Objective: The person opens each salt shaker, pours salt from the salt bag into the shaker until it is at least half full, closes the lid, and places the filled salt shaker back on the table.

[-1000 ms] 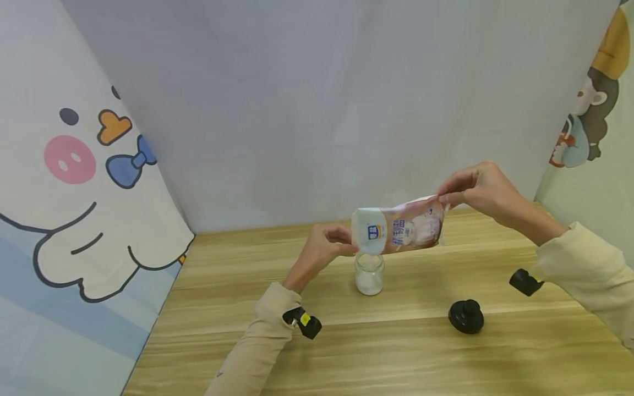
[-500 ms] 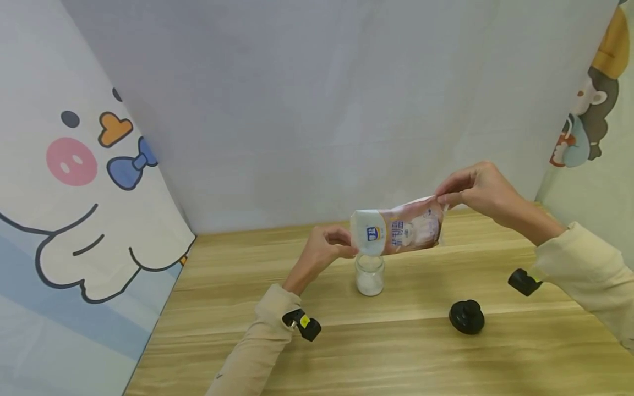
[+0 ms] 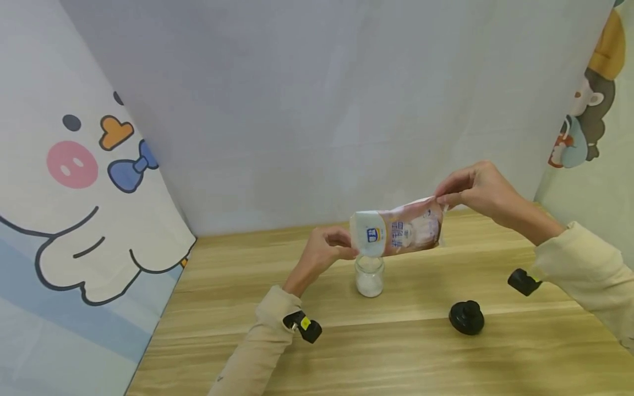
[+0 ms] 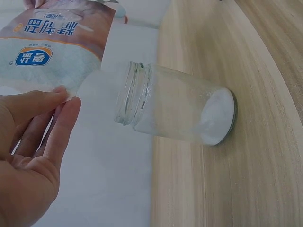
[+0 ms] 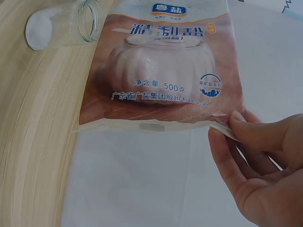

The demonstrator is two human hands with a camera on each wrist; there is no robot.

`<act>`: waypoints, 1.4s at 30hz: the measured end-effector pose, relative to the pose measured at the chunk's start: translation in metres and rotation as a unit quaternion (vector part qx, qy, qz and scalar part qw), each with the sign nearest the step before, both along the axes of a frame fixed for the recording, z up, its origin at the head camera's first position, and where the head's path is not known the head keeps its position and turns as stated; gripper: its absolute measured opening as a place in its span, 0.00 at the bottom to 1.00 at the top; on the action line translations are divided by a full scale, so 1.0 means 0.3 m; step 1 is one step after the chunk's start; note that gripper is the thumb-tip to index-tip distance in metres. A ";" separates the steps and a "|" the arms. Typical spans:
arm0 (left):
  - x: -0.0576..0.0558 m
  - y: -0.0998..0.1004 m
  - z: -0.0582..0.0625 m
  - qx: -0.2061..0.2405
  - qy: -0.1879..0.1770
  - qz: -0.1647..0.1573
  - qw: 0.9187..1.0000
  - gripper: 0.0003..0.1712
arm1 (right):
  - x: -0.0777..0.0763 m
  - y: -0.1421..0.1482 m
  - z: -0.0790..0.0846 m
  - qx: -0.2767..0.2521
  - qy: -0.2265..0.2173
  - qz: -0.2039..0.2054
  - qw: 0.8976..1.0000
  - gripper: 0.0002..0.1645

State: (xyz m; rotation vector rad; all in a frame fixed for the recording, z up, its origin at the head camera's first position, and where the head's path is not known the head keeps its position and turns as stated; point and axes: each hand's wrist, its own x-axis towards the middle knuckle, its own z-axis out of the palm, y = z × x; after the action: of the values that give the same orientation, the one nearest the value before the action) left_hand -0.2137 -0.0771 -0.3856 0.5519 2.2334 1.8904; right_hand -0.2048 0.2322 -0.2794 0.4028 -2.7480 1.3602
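A printed bag of salt point(image 3: 411, 228) is held slantwise in the air, its pale end lower and over a glass jar point(image 3: 369, 280). My left hand point(image 3: 324, 250) pinches a corner of that pale end between thumb and fingers. At the raised brown end, my right hand point(image 3: 477, 190) pinches the other corner. In the left wrist view a whitish stream of salt point(image 4: 102, 85) runs from the bag's lower corner toward the jar's mouth. White salt point(image 4: 218, 116) covers the bottom of the upright jar. The right wrist view shows the bag's front print facing the camera.
A black round lid with a knob point(image 3: 466, 317) lies on the wooden table point(image 3: 376, 357), right of the jar and nearer the person. A grey-white cloth point(image 3: 307, 110) hangs behind the table. Printed cartoon curtains point(image 3: 74, 247) stand at both sides.
Both hands keep their pinch on the salt bag, hardly moving. The pale end dips very slightly, and the head view shifts a little.
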 end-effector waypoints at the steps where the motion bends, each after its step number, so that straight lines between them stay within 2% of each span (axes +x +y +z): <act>1: 0.009 0.001 0.009 0.002 -0.002 -0.001 1.000 0.10 | 0.001 0.000 -0.001 0.000 0.000 0.001 1.000 0.06; 6: 0.045 0.005 0.040 0.011 -0.004 -0.001 1.000 0.09 | 0.006 0.000 -0.005 0.011 0.000 0.002 1.000 0.05; 26: 0.048 -0.005 0.055 0.003 -0.002 0.010 1.000 0.09 | 0.003 -0.015 0.010 0.017 0.006 0.004 1.000 0.05; 42: 0.049 -0.007 0.055 0.001 -0.002 0.008 1.000 0.10 | 0.006 -0.023 0.020 0.011 0.012 0.005 1.000 0.05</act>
State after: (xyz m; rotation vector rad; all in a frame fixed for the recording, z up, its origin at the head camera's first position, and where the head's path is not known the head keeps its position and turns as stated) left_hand -0.1990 -0.0792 -0.3690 0.5323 2.2390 1.9002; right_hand -0.2030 0.2254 -0.2734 0.4308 -2.7476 1.3185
